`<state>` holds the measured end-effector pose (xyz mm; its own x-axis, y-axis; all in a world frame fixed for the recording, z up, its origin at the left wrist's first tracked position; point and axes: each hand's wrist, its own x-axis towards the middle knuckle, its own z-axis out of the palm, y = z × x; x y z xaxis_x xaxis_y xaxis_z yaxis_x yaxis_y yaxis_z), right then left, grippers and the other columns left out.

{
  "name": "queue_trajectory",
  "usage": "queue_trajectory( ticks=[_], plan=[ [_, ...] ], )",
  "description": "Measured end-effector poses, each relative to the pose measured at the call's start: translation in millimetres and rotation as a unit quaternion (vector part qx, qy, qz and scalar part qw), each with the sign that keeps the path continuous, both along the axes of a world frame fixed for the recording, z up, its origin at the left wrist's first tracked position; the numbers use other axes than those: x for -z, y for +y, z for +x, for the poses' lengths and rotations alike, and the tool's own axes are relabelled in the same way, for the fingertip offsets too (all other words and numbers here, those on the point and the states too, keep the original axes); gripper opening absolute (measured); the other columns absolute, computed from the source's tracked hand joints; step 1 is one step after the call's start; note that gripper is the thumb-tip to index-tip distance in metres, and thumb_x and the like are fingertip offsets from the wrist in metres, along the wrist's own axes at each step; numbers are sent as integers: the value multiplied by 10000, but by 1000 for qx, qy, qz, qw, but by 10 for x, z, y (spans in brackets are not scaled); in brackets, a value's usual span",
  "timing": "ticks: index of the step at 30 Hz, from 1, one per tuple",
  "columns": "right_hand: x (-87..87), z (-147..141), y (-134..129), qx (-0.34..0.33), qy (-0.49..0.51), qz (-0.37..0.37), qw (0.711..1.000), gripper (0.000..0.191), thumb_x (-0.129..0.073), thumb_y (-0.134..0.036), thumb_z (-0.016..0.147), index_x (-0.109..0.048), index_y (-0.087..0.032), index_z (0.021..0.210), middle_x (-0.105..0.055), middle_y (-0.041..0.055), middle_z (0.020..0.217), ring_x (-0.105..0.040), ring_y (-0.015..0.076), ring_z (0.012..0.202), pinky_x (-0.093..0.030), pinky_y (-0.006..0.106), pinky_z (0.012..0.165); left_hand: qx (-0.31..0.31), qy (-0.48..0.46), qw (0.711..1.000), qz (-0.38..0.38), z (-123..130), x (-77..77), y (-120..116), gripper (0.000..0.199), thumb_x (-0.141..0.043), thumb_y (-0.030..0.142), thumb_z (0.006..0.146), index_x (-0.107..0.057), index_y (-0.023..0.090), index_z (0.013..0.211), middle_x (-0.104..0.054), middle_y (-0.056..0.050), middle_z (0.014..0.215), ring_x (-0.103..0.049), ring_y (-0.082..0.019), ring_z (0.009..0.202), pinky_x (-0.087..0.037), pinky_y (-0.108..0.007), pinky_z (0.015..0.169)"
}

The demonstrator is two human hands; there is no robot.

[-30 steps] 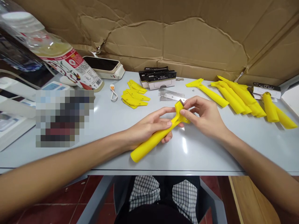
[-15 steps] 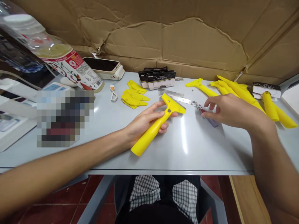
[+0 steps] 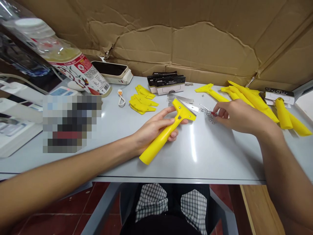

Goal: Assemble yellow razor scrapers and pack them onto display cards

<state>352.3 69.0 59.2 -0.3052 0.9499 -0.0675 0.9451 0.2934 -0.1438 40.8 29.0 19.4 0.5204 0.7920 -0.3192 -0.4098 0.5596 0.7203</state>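
My left hand [image 3: 158, 127] is closed around a yellow scraper [image 3: 160, 138], its head pointing up and right and its handle end toward me. Two screws show in the scraper's head, and a blade edge lies along its far side. To the right, my right hand [image 3: 236, 116] has its fingers closed on a screwdriver [image 3: 214, 114]; its red part and thin shaft show, while most of the handle is hidden. The shaft lies over a small heap of screws [image 3: 209, 116]. Behind the scraper head are flat metal blades [image 3: 183, 99].
Yellow plates [image 3: 141, 103] are piled left of black-and-white boxes [image 3: 168, 83]. More yellow scraper handles [image 3: 251, 96] lie at the right, beside another box [image 3: 279, 95]. A bottle [image 3: 80, 70], a phone-like device [image 3: 113, 71] and a small white cord [image 3: 121, 98] stand left. Cardboard [image 3: 190, 42] walls the back.
My right hand has closed on the screwdriver, which lay on the table, and its shaft now points over the screws. The left hand still holds the scraper; the view has shifted slightly.
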Motion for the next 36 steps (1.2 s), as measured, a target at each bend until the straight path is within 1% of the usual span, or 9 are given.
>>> queue_trajectory(
  ticks=[2,5,9,11,17,25,28,32,36],
  plan=[
    [-63,-43,-34,-27,36,45,998,179,-702,-288,867,-783,-271,1026,-774,46,862,-668,249,738,-464,404,649,3,0,1000,3,-6,2,-1,583,-610,136,1031,-404,246,1565,-780,-185,1276,-621,-98,593,-494,-242,573],
    [-133,-135,-105,-87,106,106,985,179,-664,-261,893,-767,-278,1038,-789,47,949,-711,278,848,-502,443,755,7,8,1000,11,-12,-5,-7,563,-613,141,1034,-425,241,1555,-778,-187,1275,-631,-100,600,-497,-243,578],
    [-132,-262,-195,-154,163,113,968,179,-652,-277,954,-775,-305,1082,-792,53,1067,-724,289,939,-521,460,838,13,23,999,27,-10,-13,-20,594,-634,160,1026,-428,248,1576,-779,-182,1272,-646,-111,614,-501,-249,578],
    [-109,-297,-218,-161,163,109,967,185,-643,-287,976,-776,-314,1102,-785,54,1093,-717,285,935,-517,458,838,16,26,999,33,-6,-11,-22,603,-642,170,1023,-426,248,1580,-780,-176,1272,-650,-115,620,-502,-251,579],
    [-73,-318,-213,-147,162,120,968,208,-621,-313,1000,-790,-295,1120,-761,77,1108,-699,282,929,-497,446,819,24,29,998,41,-3,-3,-28,557,-638,173,1023,-445,244,1540,-782,-159,1249,-646,-110,612,-500,-248,581],
    [-12,-314,-183,-149,143,123,971,215,-611,-322,1022,-788,-291,1141,-755,90,1137,-703,297,978,-529,479,880,27,36,998,50,1,-19,-34,531,-650,176,1021,-458,227,1513,-768,-167,1270,-638,-102,606,-490,-250,573],
    [-3,-313,-186,-153,134,136,970,220,-618,-310,1023,-794,-284,1153,-749,95,1117,-705,295,969,-530,472,865,28,35,998,53,0,-13,-33,512,-642,172,1025,-461,226,1500,-766,-166,1279,-639,-98,606,-489,-246,574],
    [-12,-326,-209,-169,127,178,961,231,-616,-271,1029,-811,-274,1153,-734,94,1057,-705,271,910,-527,434,795,24,38,998,54,-4,2,-31,528,-659,189,1021,-459,239,1507,-769,-159,1278,-642,-101,612,-490,-250,577],
    [-32,-350,-249,-205,116,268,934,229,-632,-188,1023,-820,-239,1143,-731,86,1025,-694,219,822,-538,385,729,17,43,997,55,0,19,-28,529,-681,190,1007,-469,239,1490,-765,-162,1289,-636,-101,615,-486,-257,580]
  ],
)
